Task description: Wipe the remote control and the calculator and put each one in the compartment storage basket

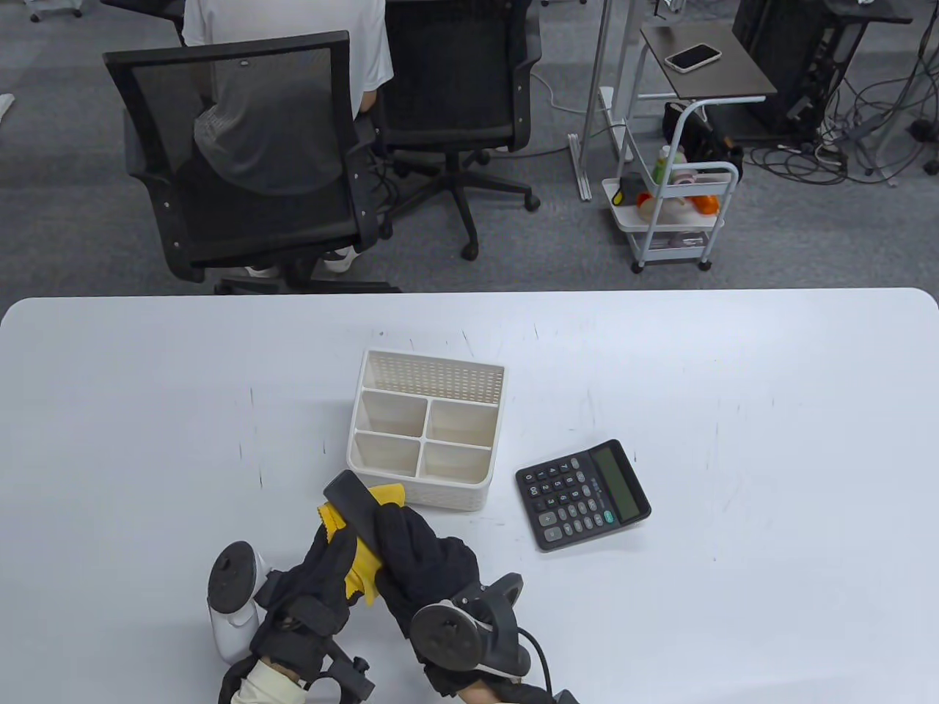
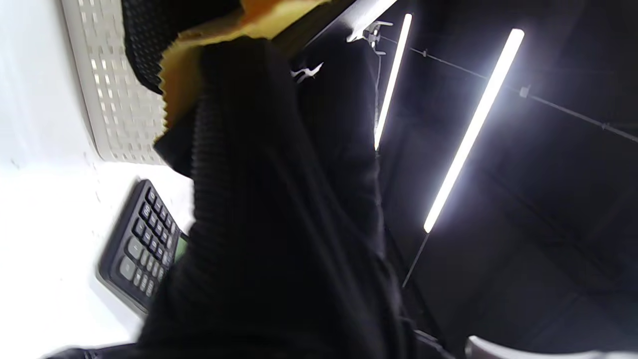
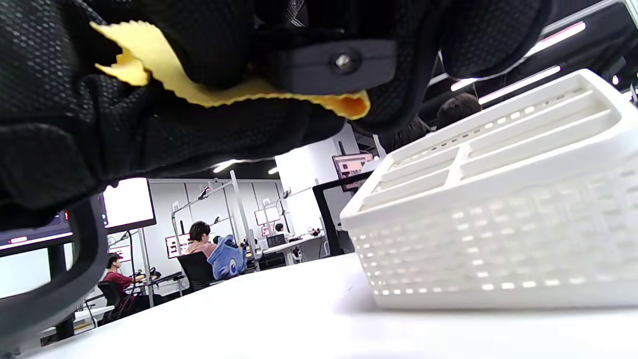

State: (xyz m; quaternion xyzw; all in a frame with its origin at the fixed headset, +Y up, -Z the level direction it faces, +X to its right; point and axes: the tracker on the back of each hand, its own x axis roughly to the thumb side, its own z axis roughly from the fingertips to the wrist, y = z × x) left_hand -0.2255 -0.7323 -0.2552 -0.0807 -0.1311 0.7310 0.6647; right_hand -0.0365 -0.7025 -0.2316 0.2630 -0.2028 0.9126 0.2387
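Closest in, at the near edge of the white table, the two gloved hands meet over the remote control. The right hand has its fingers curled over the middle of the black remote, gripping it, with the far end sticking out toward the basket. The left hand holds the yellow cloth against the remote's underside and left edge, fingers wrapped around the cloth; in the right wrist view the cloth's zigzag edge peeks out between the gloves. Just beyond the remote's tip stands the white compartment storage basket, its four small front cells and long rear slot holding nothing. The calculator lies flat, keys up, just right of the basket, apart from both hands.
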